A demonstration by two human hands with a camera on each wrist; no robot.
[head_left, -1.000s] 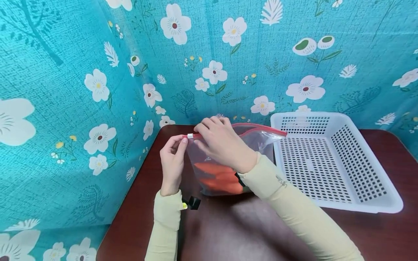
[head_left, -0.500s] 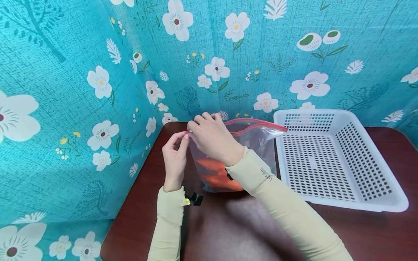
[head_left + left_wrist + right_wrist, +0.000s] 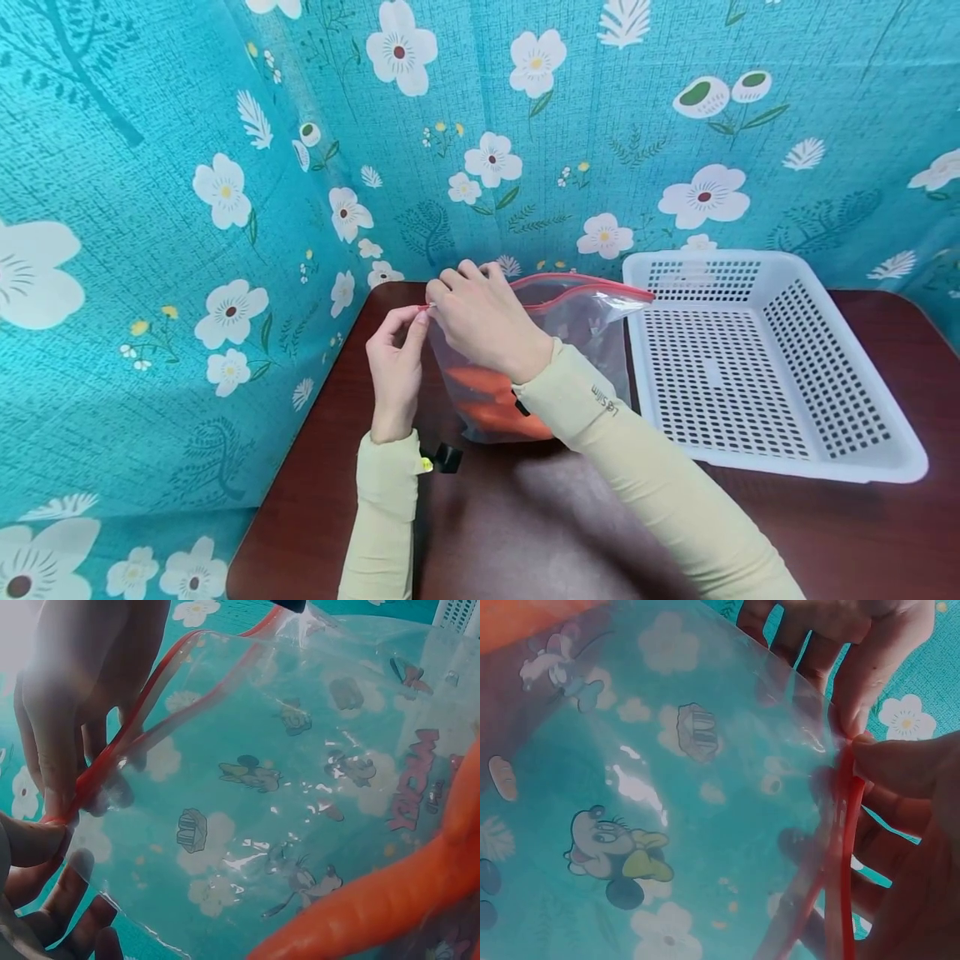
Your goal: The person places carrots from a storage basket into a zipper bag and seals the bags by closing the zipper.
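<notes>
A clear slider zip bag (image 3: 600, 354) with a red zip strip (image 3: 847, 847) and printed cartoon figures stands upright on the table. Orange carrots (image 3: 360, 922) lie low inside it. My left hand (image 3: 396, 362) pinches the bag's left top corner between thumb and index finger. Right beside it, my right hand (image 3: 491, 321) pinches the red strip, its thumb on the near side and its other fingers behind. The right fingers cover most of the zip's white slider. Farther right, the two red edges of the mouth stand apart.
A white perforated plastic basket (image 3: 720, 379) stands right of the bag on the dark red-brown table (image 3: 480, 525). Behind and to the left hangs a turquoise flowered cloth (image 3: 420, 167).
My right hand has moved left along the strip, up to my left fingertips. The white slider, plainly visible a second ago, is now mostly covered. My left hand keeps its pinch.
</notes>
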